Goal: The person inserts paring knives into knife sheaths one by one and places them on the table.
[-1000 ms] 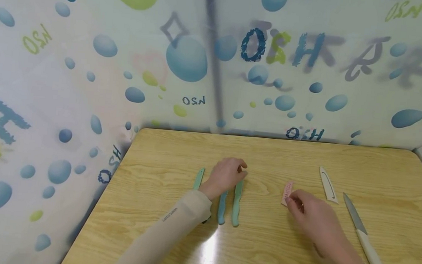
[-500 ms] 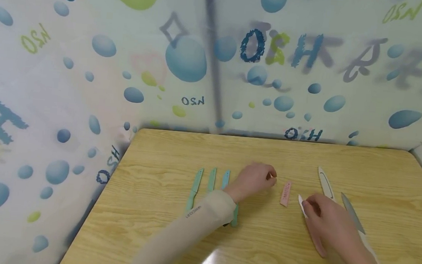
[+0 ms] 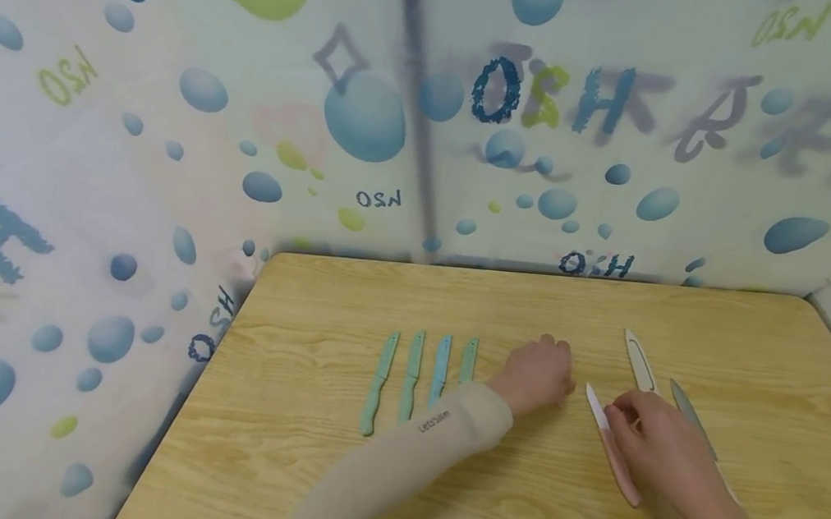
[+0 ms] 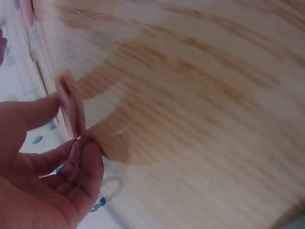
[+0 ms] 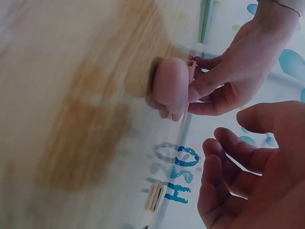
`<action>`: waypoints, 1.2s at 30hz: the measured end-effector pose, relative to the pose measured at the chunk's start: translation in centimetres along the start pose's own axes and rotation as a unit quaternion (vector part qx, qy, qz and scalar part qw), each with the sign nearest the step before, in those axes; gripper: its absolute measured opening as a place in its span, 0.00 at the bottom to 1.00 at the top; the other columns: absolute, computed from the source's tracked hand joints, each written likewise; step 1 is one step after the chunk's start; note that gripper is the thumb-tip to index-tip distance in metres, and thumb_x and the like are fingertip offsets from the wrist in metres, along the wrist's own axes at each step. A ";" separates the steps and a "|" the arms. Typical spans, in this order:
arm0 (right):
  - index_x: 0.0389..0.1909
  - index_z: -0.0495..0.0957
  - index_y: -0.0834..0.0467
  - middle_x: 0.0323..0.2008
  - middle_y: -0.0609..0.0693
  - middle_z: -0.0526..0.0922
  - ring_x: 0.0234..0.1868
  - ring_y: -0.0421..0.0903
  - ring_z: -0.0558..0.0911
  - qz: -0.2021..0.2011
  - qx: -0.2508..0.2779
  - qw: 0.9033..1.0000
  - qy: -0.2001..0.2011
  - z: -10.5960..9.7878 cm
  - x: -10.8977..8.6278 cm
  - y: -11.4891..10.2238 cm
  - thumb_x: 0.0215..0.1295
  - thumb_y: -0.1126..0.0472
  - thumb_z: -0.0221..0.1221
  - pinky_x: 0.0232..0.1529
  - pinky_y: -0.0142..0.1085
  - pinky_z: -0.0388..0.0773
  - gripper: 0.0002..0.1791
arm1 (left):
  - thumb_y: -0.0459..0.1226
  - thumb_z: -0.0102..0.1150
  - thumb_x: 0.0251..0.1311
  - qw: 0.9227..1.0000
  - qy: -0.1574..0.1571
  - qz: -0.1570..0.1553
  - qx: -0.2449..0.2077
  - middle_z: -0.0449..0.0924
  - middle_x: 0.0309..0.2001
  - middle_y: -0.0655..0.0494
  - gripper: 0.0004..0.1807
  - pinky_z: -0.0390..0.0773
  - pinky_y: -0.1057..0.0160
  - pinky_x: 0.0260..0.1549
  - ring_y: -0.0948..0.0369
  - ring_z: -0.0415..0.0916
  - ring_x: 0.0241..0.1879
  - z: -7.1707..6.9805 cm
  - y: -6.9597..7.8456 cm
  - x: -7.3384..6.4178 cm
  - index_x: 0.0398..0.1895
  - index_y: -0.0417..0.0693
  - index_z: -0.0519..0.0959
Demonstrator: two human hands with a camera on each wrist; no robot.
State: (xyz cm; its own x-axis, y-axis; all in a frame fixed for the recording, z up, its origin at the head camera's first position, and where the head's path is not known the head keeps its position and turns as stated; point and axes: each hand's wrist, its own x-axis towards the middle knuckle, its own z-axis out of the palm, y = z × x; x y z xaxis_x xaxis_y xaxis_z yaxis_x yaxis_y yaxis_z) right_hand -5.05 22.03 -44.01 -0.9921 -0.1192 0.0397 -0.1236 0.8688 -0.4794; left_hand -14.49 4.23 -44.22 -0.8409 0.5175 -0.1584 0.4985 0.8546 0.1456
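Observation:
My left hand (image 3: 535,375) reaches across the middle of the table. In the left wrist view its thumb and fingers pinch a small pink knife sheath (image 4: 70,109); in the head view the hand hides it. The pink-handled knife (image 3: 618,467) lies bare on the wood, its white blade pointing away from me. Close beside that knife is my right hand (image 3: 669,451), fingers loosely bent with nothing between them. In the right wrist view the knife's rounded handle end (image 5: 171,81) shows in front of the left hand.
Left on the table lie three green knives in sheaths, the outermost green knife (image 3: 373,404) furthest left, and a blue knife (image 3: 441,365) between two of them. A white sheath (image 3: 634,345) and a larger bare knife (image 3: 687,411) lie right, the knife partly under my right arm.
My left hand has moved right from above the green and blue knives to the pink sheath. The right hand has drawn back rightward from the sheath and let go of the pink-handled knife.

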 end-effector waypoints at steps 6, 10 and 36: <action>0.42 0.84 0.62 0.32 0.47 0.82 0.29 0.42 0.77 -0.002 0.001 1.000 0.003 0.1 -0.1 0.2 0.74 0.58 0.60 0.26 0.40 0.74 0.11 | 0.46 0.42 0.83 1.000 0.002 -0.006 0.005 0.77 0.36 0.56 0.18 0.80 0.67 0.26 0.64 0.74 0.33 0.0 0.1 0.2 0.45 0.48 0.81; 0.42 0.84 0.63 0.33 0.48 0.83 0.28 0.43 0.78 -0.005 -0.001 1.000 -0.005 0.2 -0.1 0.1 0.73 0.58 0.60 0.26 0.41 0.77 0.11 | 0.47 0.51 0.79 0.999 -0.007 -0.016 -0.034 0.74 0.32 0.58 0.14 0.77 0.66 0.24 0.65 0.71 0.30 0.0 -0.6 0.4 0.38 0.49 0.79; 0.31 0.76 0.56 0.16 0.47 0.74 0.22 0.45 0.71 0.097 -0.029 0.979 -0.177 0.8 -0.6 -0.3 0.77 0.44 0.57 0.26 0.38 0.66 0.21 | 0.34 0.65 0.67 0.715 0.068 -0.065 -0.693 0.87 0.44 0.47 0.21 0.87 0.57 0.46 0.54 0.87 0.43 -3.1 -9.6 -4.8 0.62 0.39 0.77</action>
State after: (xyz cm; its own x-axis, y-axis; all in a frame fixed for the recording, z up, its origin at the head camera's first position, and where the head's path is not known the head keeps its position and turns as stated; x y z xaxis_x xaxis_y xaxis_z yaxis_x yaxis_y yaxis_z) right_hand -4.41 21.44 -44.56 -0.9286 -0.0992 -0.3575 0.0547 0.9165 -0.3963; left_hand -15.93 -6.63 -41.80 -0.9212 0.3470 -0.1759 -0.1940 -0.0177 0.9808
